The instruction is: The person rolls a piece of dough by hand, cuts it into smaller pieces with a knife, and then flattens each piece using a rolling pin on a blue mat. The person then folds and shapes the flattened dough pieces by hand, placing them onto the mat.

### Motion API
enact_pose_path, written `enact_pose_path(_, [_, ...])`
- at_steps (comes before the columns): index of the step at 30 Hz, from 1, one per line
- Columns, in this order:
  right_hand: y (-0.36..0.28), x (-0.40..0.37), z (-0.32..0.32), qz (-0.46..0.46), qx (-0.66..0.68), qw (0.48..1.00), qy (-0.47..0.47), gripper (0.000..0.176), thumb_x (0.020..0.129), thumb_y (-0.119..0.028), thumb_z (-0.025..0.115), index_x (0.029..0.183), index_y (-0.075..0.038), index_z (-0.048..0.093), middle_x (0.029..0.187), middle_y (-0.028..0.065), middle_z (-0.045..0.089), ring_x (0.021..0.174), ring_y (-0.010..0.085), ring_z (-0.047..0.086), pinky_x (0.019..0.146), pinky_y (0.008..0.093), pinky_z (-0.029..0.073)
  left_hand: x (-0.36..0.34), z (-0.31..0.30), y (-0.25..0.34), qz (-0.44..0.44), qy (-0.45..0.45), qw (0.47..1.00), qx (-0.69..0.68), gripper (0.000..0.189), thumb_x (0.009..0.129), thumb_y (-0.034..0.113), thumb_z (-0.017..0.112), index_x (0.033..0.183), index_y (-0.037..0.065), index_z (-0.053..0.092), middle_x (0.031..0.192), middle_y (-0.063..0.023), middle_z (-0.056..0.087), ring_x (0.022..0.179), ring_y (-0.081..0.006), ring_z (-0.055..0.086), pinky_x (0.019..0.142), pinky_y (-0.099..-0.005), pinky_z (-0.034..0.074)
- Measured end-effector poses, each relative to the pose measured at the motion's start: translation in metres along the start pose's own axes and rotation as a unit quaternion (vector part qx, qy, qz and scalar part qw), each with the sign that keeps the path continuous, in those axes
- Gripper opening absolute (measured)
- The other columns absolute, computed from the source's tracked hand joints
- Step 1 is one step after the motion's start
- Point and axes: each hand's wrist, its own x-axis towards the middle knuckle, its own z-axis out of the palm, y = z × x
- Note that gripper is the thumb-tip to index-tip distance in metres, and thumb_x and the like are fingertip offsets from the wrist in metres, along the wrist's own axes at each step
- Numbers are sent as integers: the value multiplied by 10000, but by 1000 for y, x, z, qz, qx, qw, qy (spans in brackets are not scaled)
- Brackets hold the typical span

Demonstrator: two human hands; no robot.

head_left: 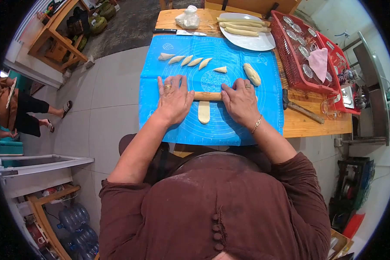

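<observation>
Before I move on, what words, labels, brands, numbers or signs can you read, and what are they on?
None can be read with certainty.
Blue mat: printed marks around its rings and edges, too small and blurred to read.
Knife: no marking can be made out.

This looks like a kitchen or small food-preparation room; whether it belongs to a home or a shop cannot be told. A wooden surface (333, 126) carries a blue pastry mat (173, 130) printed with circles, a wooden rolling pin (208, 96), and flattened dough (204, 113). At the far side are a knife (190, 33) and a white plate (247, 42); a red basket (289, 65) of glassware stands at the right. Large water bottles (76, 216) sit near left, on a tiled floor (112, 80).
</observation>
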Motion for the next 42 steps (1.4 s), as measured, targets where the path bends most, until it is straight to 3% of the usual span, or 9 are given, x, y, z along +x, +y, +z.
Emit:
enact_pose_path(6, [3,16,12,31,19,999,36,181,864,-229,627,920,-57,643,925,142,535,928,316,516,813,432,418,15,11,0,-56,-6,998,29,607,986,379,374,1374,-87,363,1405,-218,362,1354,-398,273,1134,-646,36])
enact_pose_path(15, [14,29,-1,31,65,997,-26,188,774,-234,722,843,-73,655,849,117,588,890,318,562,799,417,446,16,-17,3,-33,27,996,-74,454,880,312,608,1203,-6,580,1324,-211,436,1305,-390,342,1128,-652,101])
enact_pose_path(17, [12,27,-8,4,65,997,-48,189,759,-227,729,850,-76,661,865,120,590,902,319,564,806,412,448,13,-27,3,41,15,996,-76,381,789,280,705,1091,54,655,1214,-168,516,1220,-349,427,1094,-547,237])
enact_pose_path(21, [17,26,-9,-35,72,993,-83,194,720,-160,739,884,-86,667,889,118,592,911,324,567,824,417,455,17,-19,-5,66,-13,996,-55,306,731,195,753,999,67,679,1093,-125,574,1127,-316,494,1048,-494,300])
enact_pose_path(23, [19,28,-10,-29,84,992,-92,205,710,-132,741,894,-85,664,892,117,590,909,326,569,828,422,458,19,-18,-2,84,42,992,-81,266,703,102,767,953,68,683,997,-101,597,1025,-306,537,997,-453,356])
enact_pose_path(29, [9,20,-36,12,171,985,-32,322,687,3,751,993,-45,660,910,113,582,884,300,603,779,388,510,10,-44,7,124,140,974,-128,282,697,41,761,969,58,691,917,-100,610,916,-291,562,840,-395,449])
enact_pose_path(32, [3,7,-28,9,186,982,-37,203,729,-66,719,925,-75,667,887,118,579,889,323,585,785,427,487,2,-29,1,132,144,973,-123,319,695,36,762,1007,54,700,918,-104,608,905,-285,561,825,-396,457])
enact_pose_path(39, [-1,-11,-7,-25,123,992,-15,304,732,-12,720,1031,-57,682,900,112,579,891,287,585,798,398,486,-17,-6,-4,129,132,978,-97,337,717,27,742,1051,40,699,975,-113,620,915,-288,563,844,-404,455])
enact_pose_path(42, [-4,-14,-12,-35,111,992,-47,325,773,-45,691,1097,-55,662,976,125,607,967,301,588,863,416,467,-22,-6,-4,139,107,980,-96,355,778,54,697,1131,33,664,1140,-157,625,1068,-339,566,965,-455,425])
